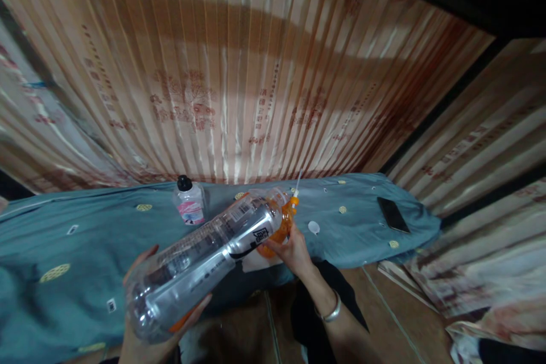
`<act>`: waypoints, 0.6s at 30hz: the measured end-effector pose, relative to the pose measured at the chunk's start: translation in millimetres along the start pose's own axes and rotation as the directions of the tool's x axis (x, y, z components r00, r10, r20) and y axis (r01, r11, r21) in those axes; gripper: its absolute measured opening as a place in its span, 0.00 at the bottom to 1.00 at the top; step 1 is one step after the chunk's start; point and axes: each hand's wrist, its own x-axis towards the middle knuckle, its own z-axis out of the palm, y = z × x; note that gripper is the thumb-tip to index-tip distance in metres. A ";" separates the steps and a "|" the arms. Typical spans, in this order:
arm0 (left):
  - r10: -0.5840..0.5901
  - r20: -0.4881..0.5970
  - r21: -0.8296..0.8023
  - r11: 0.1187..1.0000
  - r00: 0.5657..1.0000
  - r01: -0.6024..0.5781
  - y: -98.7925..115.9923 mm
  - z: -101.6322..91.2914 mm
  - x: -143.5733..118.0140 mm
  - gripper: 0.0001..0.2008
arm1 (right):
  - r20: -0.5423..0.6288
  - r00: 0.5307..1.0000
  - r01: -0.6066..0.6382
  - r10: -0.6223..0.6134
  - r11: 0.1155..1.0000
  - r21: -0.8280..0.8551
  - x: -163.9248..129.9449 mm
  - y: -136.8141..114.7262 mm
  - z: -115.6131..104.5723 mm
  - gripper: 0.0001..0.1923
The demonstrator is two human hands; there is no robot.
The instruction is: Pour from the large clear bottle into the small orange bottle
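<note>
Your left hand [149,347] curls around the base of the large clear bottle [205,264], slanted above the bedding [60,244], its contents indistinct. Your right hand [296,253] has its fingers closed on an orange bottle [280,232], partly hidden behind the clear bottle's far end; farther off stands a black-capped bottle [190,205], its fill uncertain.

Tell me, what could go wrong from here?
The big clear bottle is tilted, the left fingers around its lower end; it might slip. The thin pale tube sticking up by the orange object could bend if knocked. The small black-capped bottle stands on soft-looking cloth, so a bump might tip it.
</note>
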 end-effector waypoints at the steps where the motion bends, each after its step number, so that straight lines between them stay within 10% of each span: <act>1: 0.039 -0.012 0.028 0.999 0.999 -0.039 -0.7 -0.9 1.2 0.37 | -0.001 1.000 0.005 -0.005 1.000 0.005 0.2 0.1 0.4 0.42; 18: 0.161 -0.007 0.102 0.982 0.987 -0.159 -9.0 -5.0 9.7 0.47 | -0.012 1.000 -0.013 0.013 1.000 -0.021 0.3 6.9 1.0 0.41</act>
